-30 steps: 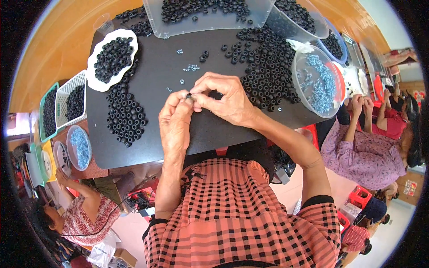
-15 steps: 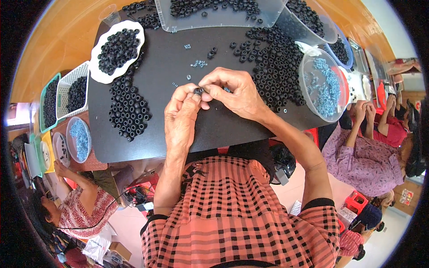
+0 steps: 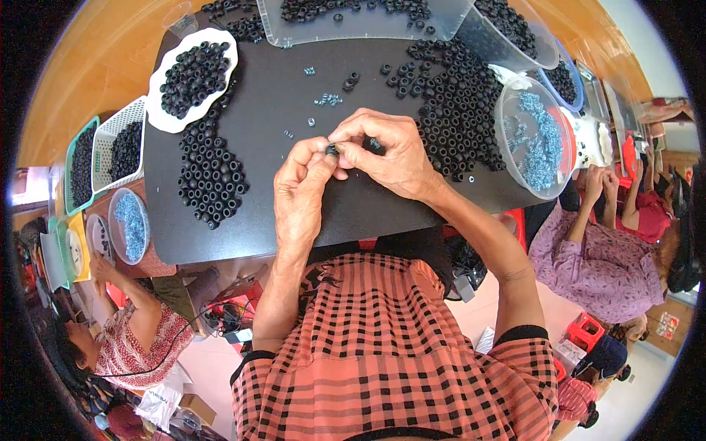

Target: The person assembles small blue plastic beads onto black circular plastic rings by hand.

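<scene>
Your left hand (image 3: 301,184) pinches a small round black bead (image 3: 332,150) over the dark table (image 3: 261,110); your right hand (image 3: 390,153) sets fingertips against it, grip unclear. Its hole's direction can't be told. A scalloped white plate (image 3: 157,112) holds similar beads (image 3: 195,79); a round clear tub (image 3: 510,158), blue pieces (image 3: 543,140).

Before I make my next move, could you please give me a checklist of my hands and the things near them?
1. Left hand has the bead: ok, at its fingertips.
2. Right hand near the bead: ok, fingertips right beside it.
3. Bead's hole free: cannot tell, too small and partly covered.
4. All blue pieces inside the tub: not ok, several lie on the table.
5. Plate holding black beads: ok, heaped.
</scene>
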`<move>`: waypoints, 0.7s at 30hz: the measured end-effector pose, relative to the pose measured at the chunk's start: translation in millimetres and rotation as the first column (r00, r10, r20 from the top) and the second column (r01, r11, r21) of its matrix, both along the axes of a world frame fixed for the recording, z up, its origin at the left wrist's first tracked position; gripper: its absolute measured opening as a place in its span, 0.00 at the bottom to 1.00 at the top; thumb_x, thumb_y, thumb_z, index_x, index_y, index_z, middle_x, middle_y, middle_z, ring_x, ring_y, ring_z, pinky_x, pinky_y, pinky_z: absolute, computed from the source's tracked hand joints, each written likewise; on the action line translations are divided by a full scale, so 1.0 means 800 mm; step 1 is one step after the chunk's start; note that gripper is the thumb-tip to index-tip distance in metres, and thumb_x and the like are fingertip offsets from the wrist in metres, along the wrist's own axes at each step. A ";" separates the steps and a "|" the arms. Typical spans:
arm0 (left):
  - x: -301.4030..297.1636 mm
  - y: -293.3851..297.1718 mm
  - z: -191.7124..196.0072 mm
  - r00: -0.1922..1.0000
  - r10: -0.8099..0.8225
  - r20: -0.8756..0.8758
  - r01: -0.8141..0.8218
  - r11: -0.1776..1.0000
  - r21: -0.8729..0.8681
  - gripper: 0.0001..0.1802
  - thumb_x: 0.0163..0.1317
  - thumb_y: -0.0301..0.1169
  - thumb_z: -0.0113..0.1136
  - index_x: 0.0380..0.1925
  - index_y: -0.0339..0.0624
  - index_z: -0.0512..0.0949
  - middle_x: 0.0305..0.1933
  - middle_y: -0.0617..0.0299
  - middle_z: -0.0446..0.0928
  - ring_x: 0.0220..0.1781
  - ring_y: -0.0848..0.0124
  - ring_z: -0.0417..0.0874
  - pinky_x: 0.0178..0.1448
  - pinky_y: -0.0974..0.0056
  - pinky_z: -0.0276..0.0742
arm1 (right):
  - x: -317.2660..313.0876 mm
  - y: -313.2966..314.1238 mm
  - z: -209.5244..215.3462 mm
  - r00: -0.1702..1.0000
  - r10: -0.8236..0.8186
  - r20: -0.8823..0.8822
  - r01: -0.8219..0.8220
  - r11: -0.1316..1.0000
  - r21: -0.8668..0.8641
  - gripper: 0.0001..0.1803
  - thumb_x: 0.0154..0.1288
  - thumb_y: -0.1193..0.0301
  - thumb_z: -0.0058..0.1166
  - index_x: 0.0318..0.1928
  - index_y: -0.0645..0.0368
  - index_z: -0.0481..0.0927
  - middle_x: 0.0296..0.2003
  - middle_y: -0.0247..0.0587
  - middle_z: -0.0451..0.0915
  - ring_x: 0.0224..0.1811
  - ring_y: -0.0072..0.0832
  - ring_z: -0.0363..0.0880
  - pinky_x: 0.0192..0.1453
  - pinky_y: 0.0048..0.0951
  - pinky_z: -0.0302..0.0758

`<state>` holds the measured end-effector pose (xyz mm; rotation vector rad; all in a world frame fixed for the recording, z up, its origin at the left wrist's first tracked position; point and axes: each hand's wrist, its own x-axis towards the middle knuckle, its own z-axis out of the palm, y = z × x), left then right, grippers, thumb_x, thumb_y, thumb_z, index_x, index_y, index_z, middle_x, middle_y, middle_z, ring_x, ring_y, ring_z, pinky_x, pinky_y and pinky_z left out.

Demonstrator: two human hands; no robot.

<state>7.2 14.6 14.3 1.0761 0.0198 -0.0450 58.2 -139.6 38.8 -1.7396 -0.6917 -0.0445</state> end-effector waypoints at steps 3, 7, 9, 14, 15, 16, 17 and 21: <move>0.002 0.001 -0.002 0.998 -0.038 -0.051 0.033 0.996 -0.086 0.07 0.66 0.24 0.49 0.42 0.34 0.74 0.36 0.63 0.77 0.36 0.76 0.76 0.46 0.70 0.74 | -0.005 0.004 0.001 1.000 -0.017 0.003 0.017 0.999 0.038 0.06 0.56 0.82 0.58 0.36 0.63 0.79 0.32 0.38 0.79 0.30 0.19 0.76 0.33 0.21 0.73; 0.000 0.002 0.004 0.994 -0.041 -0.098 0.030 0.993 -0.115 0.08 0.66 0.24 0.48 0.43 0.34 0.72 0.36 0.62 0.76 0.36 0.75 0.76 0.46 0.70 0.73 | -0.010 0.009 -0.004 0.997 -0.045 0.064 0.040 0.997 0.071 0.07 0.54 0.83 0.59 0.34 0.63 0.78 0.32 0.39 0.79 0.29 0.22 0.79 0.32 0.23 0.75; -0.001 -0.002 0.008 0.994 -0.040 -0.098 0.031 0.996 -0.088 0.08 0.66 0.25 0.48 0.42 0.34 0.73 0.35 0.63 0.76 0.36 0.76 0.76 0.45 0.71 0.73 | -0.010 0.007 -0.004 0.996 -0.064 0.069 0.060 0.996 0.070 0.06 0.54 0.82 0.59 0.34 0.62 0.78 0.30 0.38 0.79 0.28 0.22 0.79 0.31 0.24 0.75; -0.002 -0.003 0.011 0.998 -0.040 -0.058 0.052 0.975 0.215 0.07 0.65 0.25 0.50 0.40 0.35 0.74 0.33 0.62 0.78 0.35 0.77 0.76 0.44 0.72 0.72 | -0.004 -0.002 0.005 0.996 0.003 -0.086 -0.007 0.999 -0.052 0.03 0.57 0.78 0.57 0.32 0.62 0.77 0.23 0.35 0.79 0.25 0.19 0.79 0.29 0.24 0.75; -0.003 -0.002 0.013 0.997 -0.058 -0.044 0.068 0.955 0.288 0.07 0.65 0.25 0.51 0.40 0.35 0.74 0.33 0.62 0.78 0.35 0.77 0.77 0.44 0.72 0.72 | -0.002 -0.003 0.010 0.985 0.029 -0.169 -0.044 0.996 -0.082 0.03 0.57 0.78 0.57 0.32 0.63 0.77 0.22 0.35 0.79 0.25 0.19 0.79 0.29 0.24 0.74; -0.004 -0.003 0.016 0.995 -0.087 -0.057 0.099 0.960 0.261 0.06 0.65 0.25 0.51 0.39 0.35 0.74 0.33 0.61 0.79 0.35 0.77 0.78 0.44 0.72 0.72 | 0.000 -0.005 0.019 0.977 -0.004 -0.214 -0.011 0.998 -0.069 0.04 0.57 0.77 0.58 0.31 0.64 0.77 0.21 0.35 0.78 0.24 0.18 0.77 0.28 0.24 0.73; -0.004 -0.008 0.016 0.990 -0.124 -0.068 0.137 0.963 0.233 0.06 0.64 0.25 0.51 0.39 0.35 0.74 0.33 0.61 0.79 0.36 0.77 0.78 0.44 0.72 0.73 | 0.013 -0.013 0.012 0.992 -0.086 0.092 0.096 0.988 -0.119 0.04 0.56 0.76 0.58 0.30 0.63 0.78 0.23 0.36 0.78 0.24 0.19 0.77 0.28 0.24 0.73; -0.005 -0.001 0.011 0.998 -0.061 -0.032 0.065 0.984 0.166 0.06 0.65 0.24 0.50 0.39 0.36 0.74 0.32 0.60 0.79 0.35 0.75 0.79 0.43 0.70 0.73 | 0.085 -0.063 0.021 0.893 -0.247 0.375 0.364 0.888 -0.281 0.05 0.53 0.73 0.57 0.30 0.60 0.77 0.25 0.44 0.79 0.27 0.36 0.80 0.31 0.32 0.76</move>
